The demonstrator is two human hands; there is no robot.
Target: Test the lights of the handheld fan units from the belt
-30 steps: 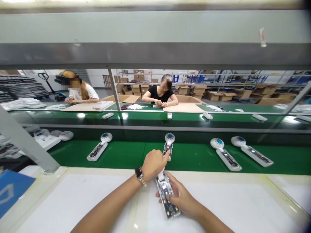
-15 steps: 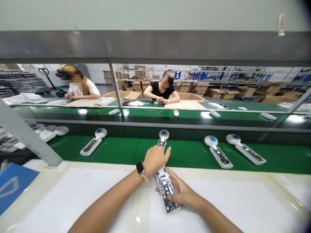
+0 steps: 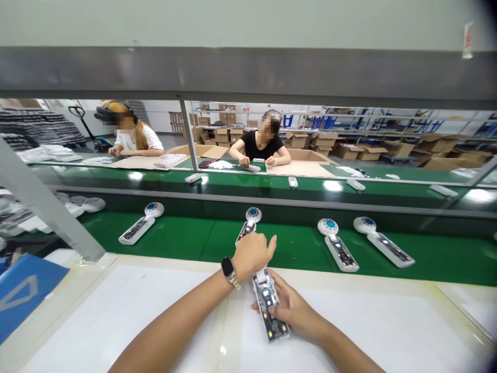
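Over the white worktop, my right hand [image 3: 293, 305] is wrapped round the body of a handheld device [image 3: 269, 311] with a neck and an uncovered circuit board. Its thumb presses on the board's edge. My left hand [image 3: 251, 255], wearing a watch on the wrist, is curled over the upper end of this device, which it hides; the thumb points up. Just beyond the left hand, a similar device [image 3: 253, 214] with a round white head and blue centre lies on the green conveyor belt [image 3: 295, 246].
More such devices [image 3: 337, 251] lie along the belt, with a pile [image 3: 77, 207] at the left. A slanted metal post [image 3: 50, 202] and a blue folder-like item [image 3: 29, 295] stand left. Two co-workers [image 3: 262, 147] sit across the line. A shelf edge [image 3: 248, 70] crosses overhead.
The devices on the belt have shifted left relative to my hands. Both hands keep their hold on the device. Across the line, the co-worker's hands have moved apart.
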